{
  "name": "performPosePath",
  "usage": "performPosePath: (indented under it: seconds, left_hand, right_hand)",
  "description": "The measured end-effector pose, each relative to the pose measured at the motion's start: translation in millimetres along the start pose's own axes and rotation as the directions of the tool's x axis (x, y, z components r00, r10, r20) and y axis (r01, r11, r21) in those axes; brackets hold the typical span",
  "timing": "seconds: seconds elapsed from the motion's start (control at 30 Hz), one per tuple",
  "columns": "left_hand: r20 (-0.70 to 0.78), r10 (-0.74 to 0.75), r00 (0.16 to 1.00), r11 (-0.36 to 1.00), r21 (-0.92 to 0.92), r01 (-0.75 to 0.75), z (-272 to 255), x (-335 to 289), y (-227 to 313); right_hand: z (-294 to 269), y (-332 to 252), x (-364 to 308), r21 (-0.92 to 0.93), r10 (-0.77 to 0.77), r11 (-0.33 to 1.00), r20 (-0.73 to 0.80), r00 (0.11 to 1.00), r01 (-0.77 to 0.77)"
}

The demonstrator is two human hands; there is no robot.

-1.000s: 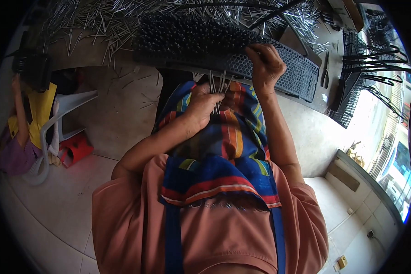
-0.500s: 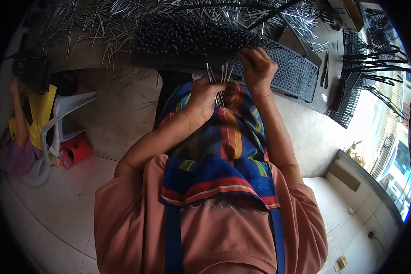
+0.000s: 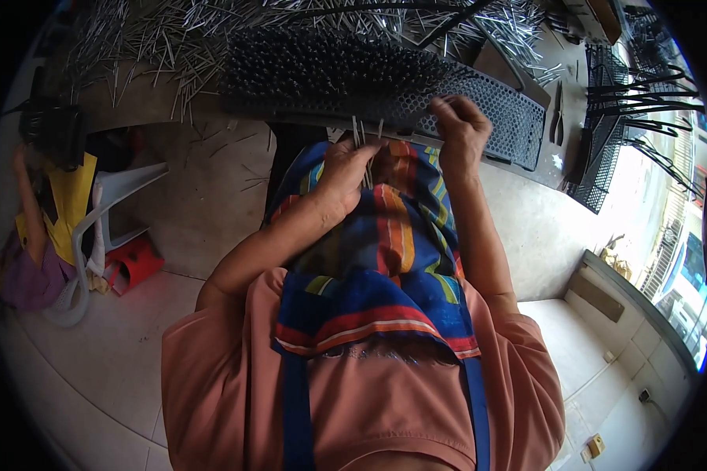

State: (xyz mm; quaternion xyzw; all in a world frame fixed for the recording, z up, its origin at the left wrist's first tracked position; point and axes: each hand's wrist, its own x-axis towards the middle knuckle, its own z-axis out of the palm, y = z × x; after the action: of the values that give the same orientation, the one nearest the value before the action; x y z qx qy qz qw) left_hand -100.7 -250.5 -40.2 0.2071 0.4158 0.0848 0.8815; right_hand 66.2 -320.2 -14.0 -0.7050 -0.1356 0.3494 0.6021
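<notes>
My left hand [image 3: 346,166] is closed around a small bundle of thin metal rods [image 3: 355,132] above my lap, their ends sticking out past the fingers. Just beyond it lies a long dark perforated plate [image 3: 518,122]. Dense upright dark pins [image 3: 306,71] fill its left and middle part, while open holes show toward its right end. Over the plate's near edge, right of the pins, hovers my right hand [image 3: 463,133]. Its fingers are curled with the thumb near the fingertips; whatever they may pinch is too small to make out.
Loose metal rods [image 3: 157,47] lie heaped behind the plate. Pliers [image 3: 558,118] rest right of it, near black wire racks [image 3: 605,78]. At left another person in a yellow garment [image 3: 72,200] sits by a pale plastic chair [image 3: 82,235] and a red container [image 3: 137,263].
My right hand has moved right and slightly nearer to me, away from the edge of the pins. The rods in my left hand look less fanned out, with fewer visible.
</notes>
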Motion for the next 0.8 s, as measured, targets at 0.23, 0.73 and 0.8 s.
performPosePath:
  seconds: [0.23,0.73,0.8]
  left_hand:
    - [0.153,-0.073,0.986,0.997,0.013,0.071,-2.3,-13.8,-4.7]
    - [-0.01,-0.003,1.0,1.0,-0.007,0.003,12.8,-2.9,-1.6]
    - [-0.006,0.008,1.0,1.0,-0.009,-0.008,12.8,-5.0,-1.0]
  right_hand:
    - [1.2,16.6,24.7,-0.097,-0.524,0.851,-0.189,0.83,0.515]
    - [12.8,-5.3,21.3,-0.639,-0.679,0.508,0.117,0.725,0.578]
    - [13.5,-7.5,24.9,-0.656,-0.652,0.506,0.135,0.746,0.561]
